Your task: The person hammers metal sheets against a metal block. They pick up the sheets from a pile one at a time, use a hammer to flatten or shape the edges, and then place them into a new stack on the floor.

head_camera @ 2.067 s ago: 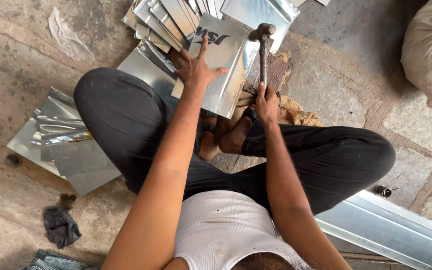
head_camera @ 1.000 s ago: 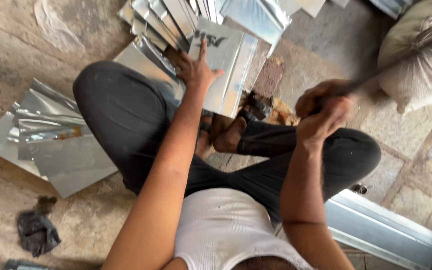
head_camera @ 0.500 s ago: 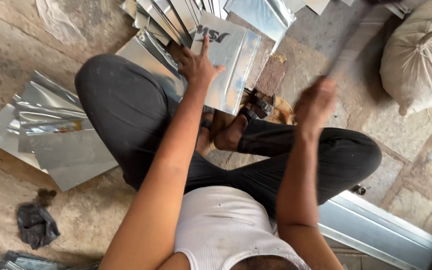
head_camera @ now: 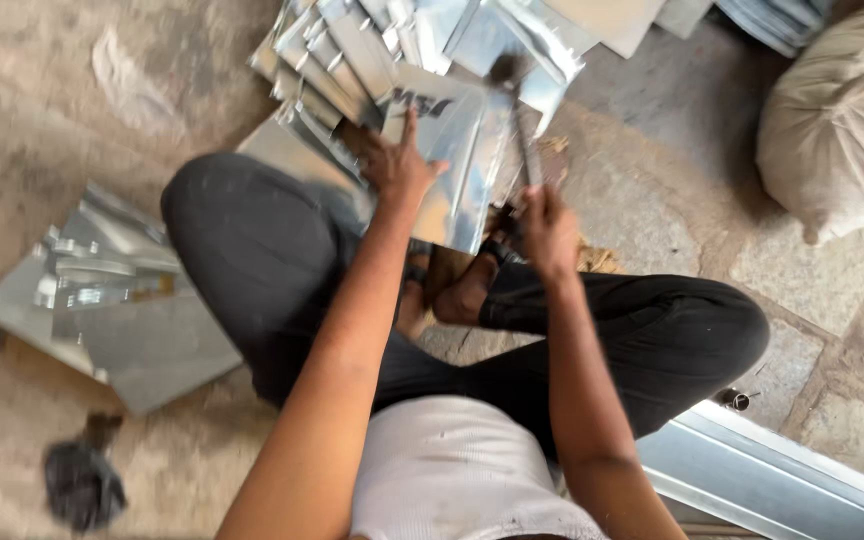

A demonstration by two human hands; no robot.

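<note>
Your left hand [head_camera: 400, 165] lies spread flat on the metal sheet [head_camera: 457, 170], pinning it on the floor just beyond your crossed legs. Your right hand [head_camera: 547, 228] has its fingers closed round the hammer [head_camera: 514, 110], whose head sits over the sheet's right edge. You seem to be mid-hammering, beating that edge; the next blow wants the sheet held steady and your left fingers kept away. Blur hides the hammer head and what's under the sheet.

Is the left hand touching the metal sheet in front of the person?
Touching. In the head view the left hand lies flat, fingers spread, on the metal sheet.
</note>
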